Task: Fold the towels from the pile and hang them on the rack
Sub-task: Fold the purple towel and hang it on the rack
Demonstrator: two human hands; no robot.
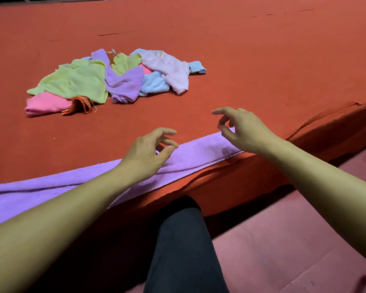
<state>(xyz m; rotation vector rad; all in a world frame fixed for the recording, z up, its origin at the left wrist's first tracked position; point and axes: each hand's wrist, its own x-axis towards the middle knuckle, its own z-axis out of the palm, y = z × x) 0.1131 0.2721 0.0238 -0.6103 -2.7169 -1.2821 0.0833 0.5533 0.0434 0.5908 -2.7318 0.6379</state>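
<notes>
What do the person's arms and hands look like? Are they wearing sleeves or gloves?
No gloves and no sleeves in view. The left hand and right hand are bare, and both forearms are bare as far as the picture shows. No rings, watch or bracelets can be seen.

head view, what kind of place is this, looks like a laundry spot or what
Probably an indoor towel-folding station, though it's hard to be sure. A broad table under a red cloth holds a pile of towels, and a purple towel lies folded along the near edge. Pinkish floor below; no rack clearly visible.
</notes>
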